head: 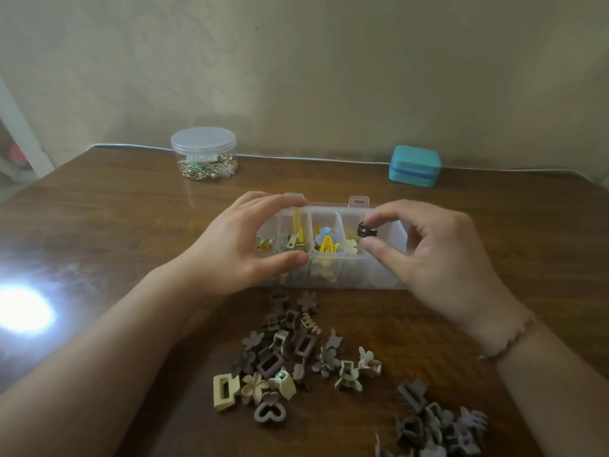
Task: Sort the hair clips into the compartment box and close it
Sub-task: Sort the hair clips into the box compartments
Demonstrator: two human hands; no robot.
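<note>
my right hand (441,258) pinching one black clip (365,231) just over the compartment box (329,279), left hand (230,252) gripping the box, two clip piles (280,361) nearby

The wooden table (494,225) bore the compartment box (329,277) centrally, loose hair clips (280,357) at 6 o'clock, a lidded jar (203,153) at 11 and a teal case (414,166) at 1.
</note>
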